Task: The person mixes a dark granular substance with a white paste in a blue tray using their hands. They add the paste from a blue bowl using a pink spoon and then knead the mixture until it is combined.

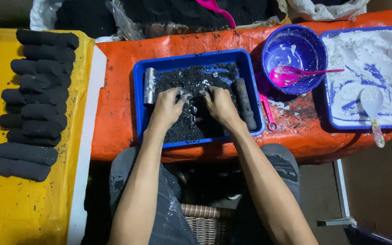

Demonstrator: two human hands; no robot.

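Both hands press into a heap of black crumbly powder inside a blue tray on an orange-covered surface. My left hand digs in on the left side, fingers curled into the powder with white flecks. My right hand does the same just right of it. A short metal tube lies along the tray's left wall, beside my left hand. A dark rod lies along the right wall, next to my right hand.
A purple bowl holds a pink spoon. At far right a blue tray of white powder holds a white spoon. Several black cylindrical briquettes lie stacked on a yellow sheet. A wicker basket sits between my knees.
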